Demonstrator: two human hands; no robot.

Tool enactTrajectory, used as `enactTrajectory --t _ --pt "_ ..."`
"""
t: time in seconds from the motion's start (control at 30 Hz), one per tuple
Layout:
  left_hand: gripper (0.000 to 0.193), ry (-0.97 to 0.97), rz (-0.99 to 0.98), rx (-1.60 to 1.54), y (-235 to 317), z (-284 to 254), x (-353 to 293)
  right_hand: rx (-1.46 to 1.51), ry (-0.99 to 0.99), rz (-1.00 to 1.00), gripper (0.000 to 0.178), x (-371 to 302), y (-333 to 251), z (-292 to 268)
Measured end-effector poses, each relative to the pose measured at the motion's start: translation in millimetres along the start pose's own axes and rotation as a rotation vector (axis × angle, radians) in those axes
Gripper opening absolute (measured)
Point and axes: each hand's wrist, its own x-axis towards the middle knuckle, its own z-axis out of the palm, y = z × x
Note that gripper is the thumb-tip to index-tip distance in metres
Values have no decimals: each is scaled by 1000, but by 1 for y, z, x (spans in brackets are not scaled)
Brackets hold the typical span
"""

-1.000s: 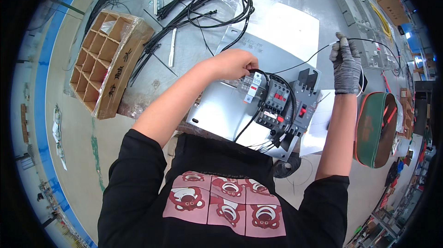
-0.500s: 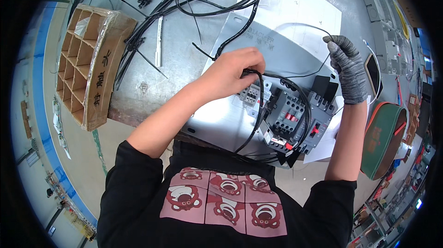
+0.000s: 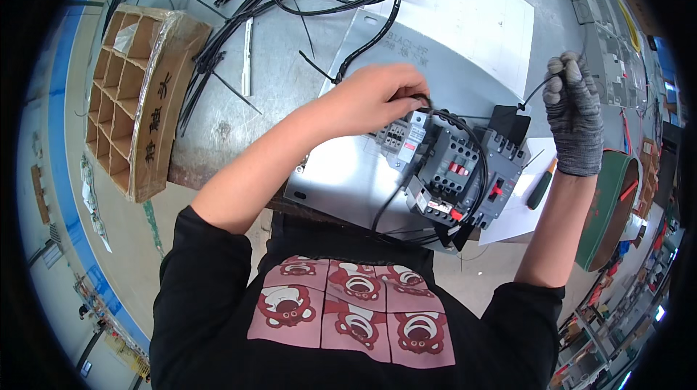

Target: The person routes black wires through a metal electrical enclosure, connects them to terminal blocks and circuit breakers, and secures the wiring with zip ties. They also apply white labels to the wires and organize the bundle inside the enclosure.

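My bare left hand [image 3: 396, 98] is closed on a bundle of black wires [image 3: 459, 123], above the left side of the electrical parts. The grey-gloved right hand [image 3: 573, 111] is raised to the right, its fingers pinched on a thin black wire [image 3: 536, 92]. Between and below the hands, a grey contactor [image 3: 451, 171] with a red piece and a circuit breaker [image 3: 499, 185] with a red switch sit on a metal mounting plate [image 3: 334, 194]. A small light-grey module [image 3: 412, 140] stands beside the left fingers. The held ends of the wires are hidden by my fingers.
A divided cardboard box [image 3: 156, 100] stands at the left. Black cable ties [image 3: 207, 71], a white marker [image 3: 247, 56] and coiled black cable [image 3: 341, 5] lie behind. White paper [image 3: 494, 27] lies under the plate; a green-handled screwdriver [image 3: 541, 187] and a green bin [image 3: 606, 205] are at right.
My right hand has moved rightward and turned, drawing the thin wire tauter. The left hand has shifted slightly right with the wire bundle. The green screwdriver handle has come into sight.
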Motion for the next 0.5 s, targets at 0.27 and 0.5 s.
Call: enactTrajectory --t 0.27,0.5 --pt "9 2 126 151 1 -5 7 -505 -133 275 14 -28 24 23" --pt "18 -28 83 -153 -2 -10 -13 -588 -172 324 17 -29 23 40"
